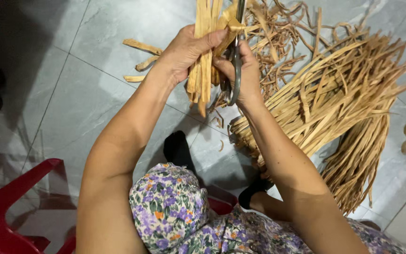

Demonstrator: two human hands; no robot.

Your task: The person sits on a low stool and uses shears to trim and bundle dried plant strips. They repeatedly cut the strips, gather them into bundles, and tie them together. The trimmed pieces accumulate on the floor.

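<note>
The left hand [186, 49] is closed around a small bundle of flat tan strips [204, 56], with the thumb pressed across the front of them. The strips stand almost upright; their upper ends leave the picture at the top and their lower ends hang just under the hand. The right hand [240, 70] is just beside the left one, touching the same strips, and it holds scissors [235, 61] with its fingers through the handles. The blades point up and meet the strips near the top edge; I cannot tell if the blades are open or closed.

Under the hands is a grey tiled floor [90, 70]. To the right on the floor lies a big heap of long strips [339, 108], spread like a fan. Behind the hands there is a tangle of thin curled trimmings [278, 42]. A few short cut pieces [139, 59] lie apart on the left. At the bottom left is a part of a red plastic chair [5, 207]. The person wears a flowered dress [175, 211] and dark socks [177, 146].
</note>
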